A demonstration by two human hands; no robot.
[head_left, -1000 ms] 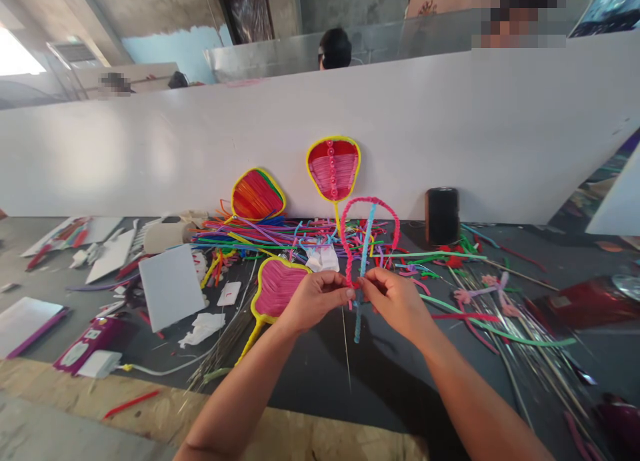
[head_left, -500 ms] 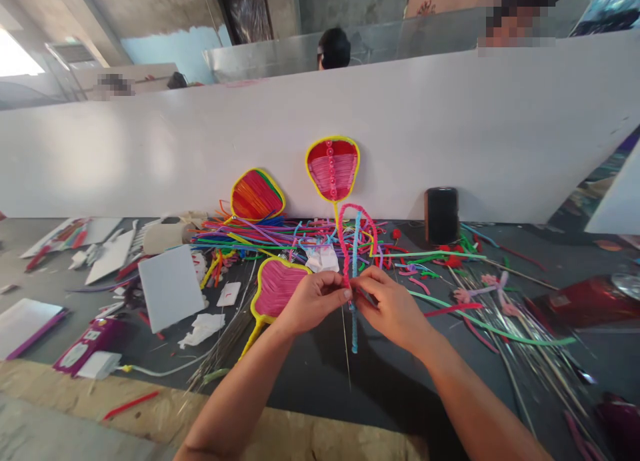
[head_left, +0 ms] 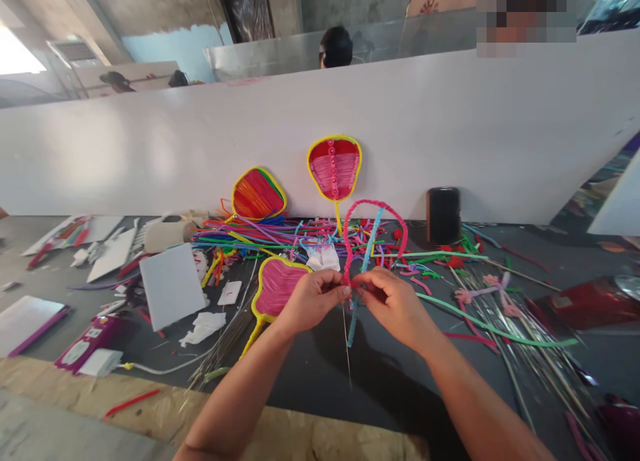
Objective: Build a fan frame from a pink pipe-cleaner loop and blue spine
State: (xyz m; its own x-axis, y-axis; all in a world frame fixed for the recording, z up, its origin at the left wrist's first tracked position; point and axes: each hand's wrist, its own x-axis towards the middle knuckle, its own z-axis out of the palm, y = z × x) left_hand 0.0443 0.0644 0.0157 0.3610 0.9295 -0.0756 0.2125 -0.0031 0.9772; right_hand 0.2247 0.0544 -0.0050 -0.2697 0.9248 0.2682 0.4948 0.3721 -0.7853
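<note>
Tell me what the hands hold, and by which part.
Left hand and right hand pinch a pink pipe-cleaner loop and its blue pipe-cleaner stem at the loop's base.

The pink pipe-cleaner loop (head_left: pixel 376 202), which half a second earlier had been turned nearly edge-on and looked narrow, swung round and spread wide again, bulging toward 1 o'clock. The blue stem (head_left: pixel 373 240) inside it went from upright to leaning, top toward 1 o'clock, tail toward 7. The right hand (head_left: pixel 395 304) shifted slightly toward 1 o'clock.

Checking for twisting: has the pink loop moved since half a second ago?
Yes. The pink loop has turned and looks wider; its right side now reaches nearer the black speaker.
</note>
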